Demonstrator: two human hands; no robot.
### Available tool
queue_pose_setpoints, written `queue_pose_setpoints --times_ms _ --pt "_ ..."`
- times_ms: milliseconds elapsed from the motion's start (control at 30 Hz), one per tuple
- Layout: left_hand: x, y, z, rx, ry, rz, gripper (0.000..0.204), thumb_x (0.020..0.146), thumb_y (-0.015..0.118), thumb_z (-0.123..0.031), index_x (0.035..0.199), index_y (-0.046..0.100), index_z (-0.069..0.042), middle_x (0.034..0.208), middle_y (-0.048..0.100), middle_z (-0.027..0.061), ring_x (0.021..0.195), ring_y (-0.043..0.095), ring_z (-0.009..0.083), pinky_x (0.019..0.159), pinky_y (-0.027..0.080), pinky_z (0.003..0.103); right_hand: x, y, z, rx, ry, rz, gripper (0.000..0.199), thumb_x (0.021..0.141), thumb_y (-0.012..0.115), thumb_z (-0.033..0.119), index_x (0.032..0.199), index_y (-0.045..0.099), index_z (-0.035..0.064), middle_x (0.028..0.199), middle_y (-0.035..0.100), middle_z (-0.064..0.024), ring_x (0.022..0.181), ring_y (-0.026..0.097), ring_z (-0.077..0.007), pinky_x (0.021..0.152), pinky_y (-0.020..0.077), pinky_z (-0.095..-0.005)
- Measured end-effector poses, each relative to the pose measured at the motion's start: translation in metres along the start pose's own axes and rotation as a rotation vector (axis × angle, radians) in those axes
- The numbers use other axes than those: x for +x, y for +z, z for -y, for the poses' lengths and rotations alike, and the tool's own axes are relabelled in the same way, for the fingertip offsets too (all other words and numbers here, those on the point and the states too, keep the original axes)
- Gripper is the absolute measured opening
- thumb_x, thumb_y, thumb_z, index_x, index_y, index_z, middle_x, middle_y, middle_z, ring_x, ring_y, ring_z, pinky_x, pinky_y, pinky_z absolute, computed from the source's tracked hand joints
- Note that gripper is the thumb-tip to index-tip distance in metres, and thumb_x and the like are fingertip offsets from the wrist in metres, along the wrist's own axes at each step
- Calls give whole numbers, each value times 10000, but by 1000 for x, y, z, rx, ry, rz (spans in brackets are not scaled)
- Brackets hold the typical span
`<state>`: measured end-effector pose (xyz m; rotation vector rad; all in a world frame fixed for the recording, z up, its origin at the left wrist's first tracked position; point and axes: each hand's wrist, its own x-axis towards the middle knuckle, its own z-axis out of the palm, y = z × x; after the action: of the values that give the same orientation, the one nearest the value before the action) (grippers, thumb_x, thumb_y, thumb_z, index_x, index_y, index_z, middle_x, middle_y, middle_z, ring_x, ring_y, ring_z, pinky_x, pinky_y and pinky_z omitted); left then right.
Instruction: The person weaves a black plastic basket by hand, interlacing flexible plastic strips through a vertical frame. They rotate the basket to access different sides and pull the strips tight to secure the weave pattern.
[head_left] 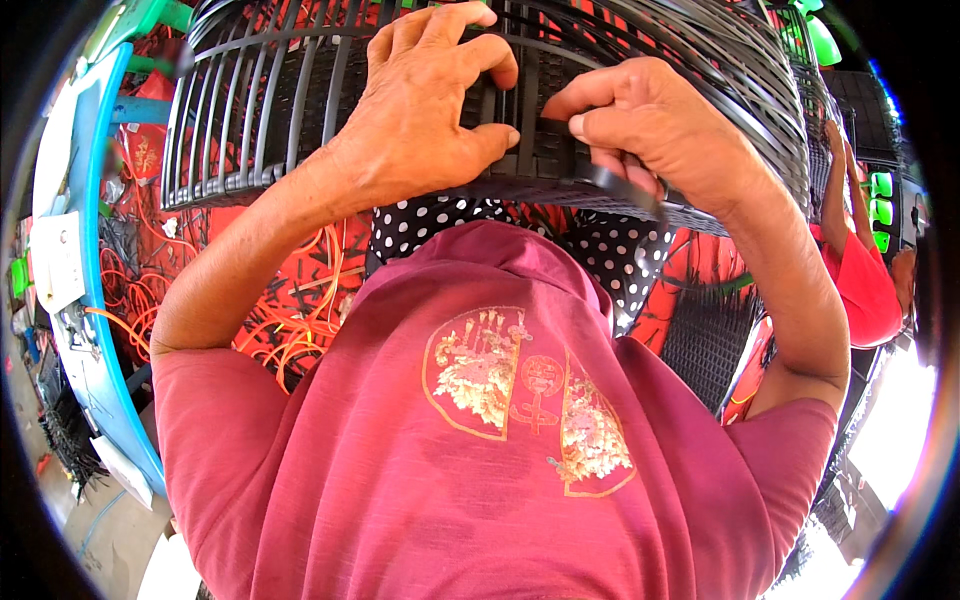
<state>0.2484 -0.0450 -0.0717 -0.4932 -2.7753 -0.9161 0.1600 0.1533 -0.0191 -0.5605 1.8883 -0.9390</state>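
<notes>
A large black piece of wicker work (232, 183), with a slatted left part and dense strands on the right, lies across the front of my lap. My left hand (425, 115) rests on its middle, thumb and fingers apart, beside upright flat strips. To the right, my right hand (660, 135) is closed in a pinch on a black flat strip (618, 186), whose loose end curls below the fingers and is blurred. The strip's other end, at the weave, is hidden by my fingers.
A blue-rimmed table (88, 250) curves along the left. Orange cord (300, 335) and black scraps litter the red floor covering. At right stand a dark woven piece (712, 325) and another person in a red sleeve (865, 295), arm raised to black wicker.
</notes>
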Motion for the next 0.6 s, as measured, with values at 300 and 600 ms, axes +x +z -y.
queue_pose_setpoints --times_ms 300,600 --pt "-2 -1 2 -21 -52 26 335 738 746 -252 959 570 -70 1309 350 231 1247 294 417 1021 230 526 -3 4 -6 286 11 63 445 854 530 141 1197 519 -143 626 611 -66 465 534 -78 402 416 -204" --pt "-6 2 3 -124 -53 -1 231 735 763 -207 879 640 -76 1409 308 220 1299 249 405 1063 195 531 -5 10 -3 313 75 26 450 869 575 141 1205 477 -142 649 608 -70 436 495 -54 390 377 -189"
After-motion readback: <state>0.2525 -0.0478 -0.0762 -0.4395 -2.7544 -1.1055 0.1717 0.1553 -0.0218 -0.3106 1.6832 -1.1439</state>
